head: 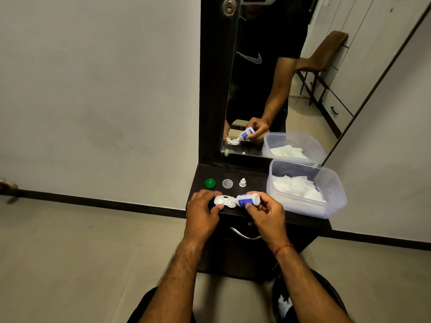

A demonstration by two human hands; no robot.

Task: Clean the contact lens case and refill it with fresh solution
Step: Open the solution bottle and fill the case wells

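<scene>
A white contact lens case (224, 201) with two open wells lies on the dark shelf (256, 214). My left hand (203, 209) holds its left end between fingers and thumb. My right hand (265, 209) grips a small white solution bottle (248, 199) with a blue label, tipped sideways so its nozzle points at the case's right well. Behind them stand a green cap (210, 183), a clear cap (227, 183) and the bottle's small white cap (242, 182) in a row.
A clear plastic tub (335, 201) holding white tissues sits at the shelf's right end. A mirror (275, 89) rises behind the shelf. Below the shelf is a drawer with a metal handle (245, 235). A black bin (310, 297) with paper stands on the floor at right.
</scene>
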